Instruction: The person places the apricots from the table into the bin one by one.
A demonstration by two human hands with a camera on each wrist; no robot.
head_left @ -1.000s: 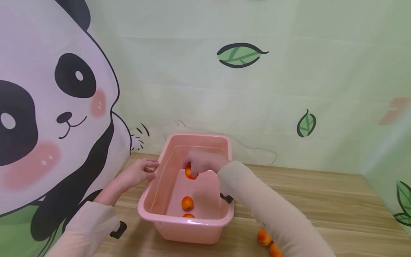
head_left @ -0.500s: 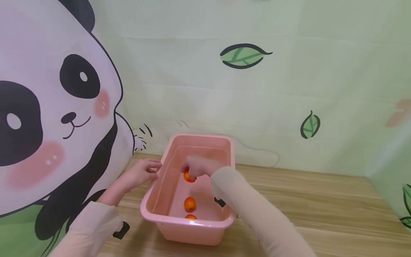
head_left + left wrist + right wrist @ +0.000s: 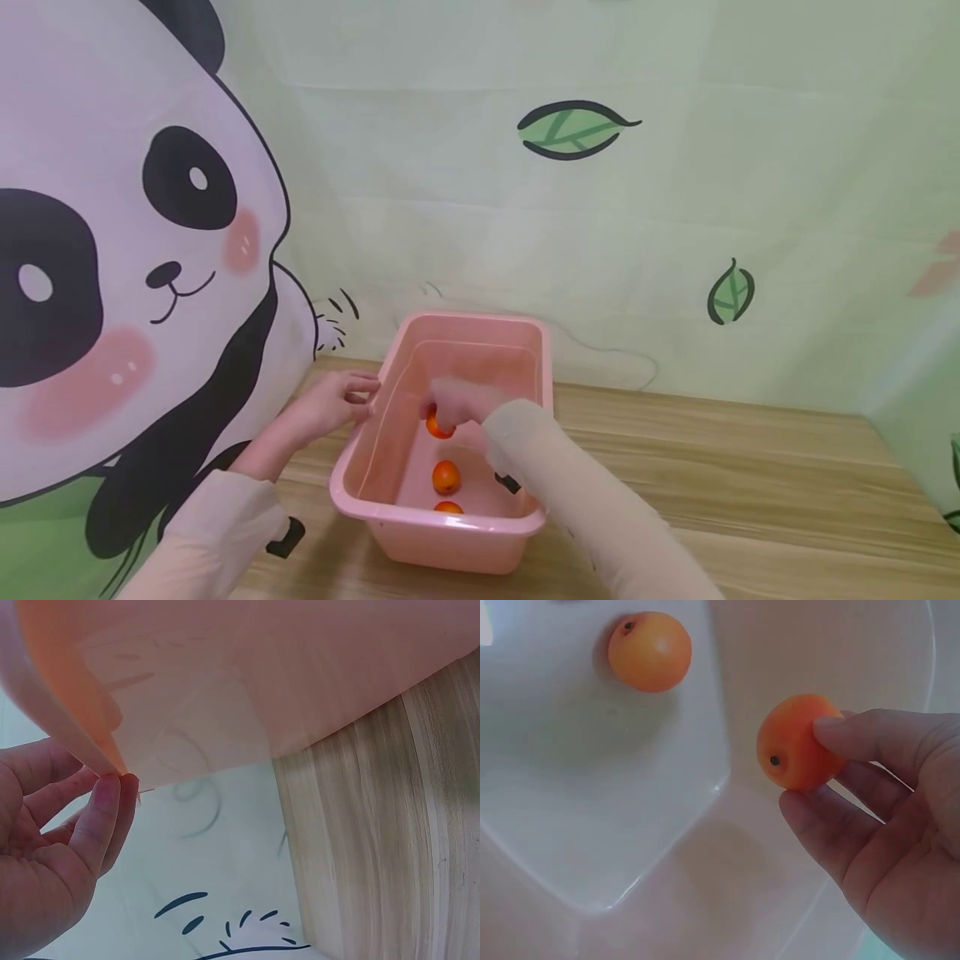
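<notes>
A pink plastic basin [image 3: 442,520] stands lengthwise on the wooden table. My left hand [image 3: 330,407] is at its left side; in the left wrist view, thumb and fingers pinch the basin's rim [image 3: 64,724]. Inside the basin, my right hand [image 3: 465,402] holds a small orange-coloured fruit [image 3: 791,746] between thumb and fingers, its dark stem spot facing the right wrist camera. A second such fruit [image 3: 446,477] lies on the basin floor nearer the front. A third orange fruit [image 3: 448,506] shows only its top above the near rim.
Wooden tabletop [image 3: 720,475] stretches to the right of the basin. A cloth backdrop [image 3: 450,167] with printed leaves hangs close behind, and a large printed panda [image 3: 202,283] fills the left side. Black straps show below both sleeves.
My right hand has lowered the held fruit slightly towards the near end of the basin. Two fruits seen on the table by the right sleeve are now out of sight. The left hand stays put.
</notes>
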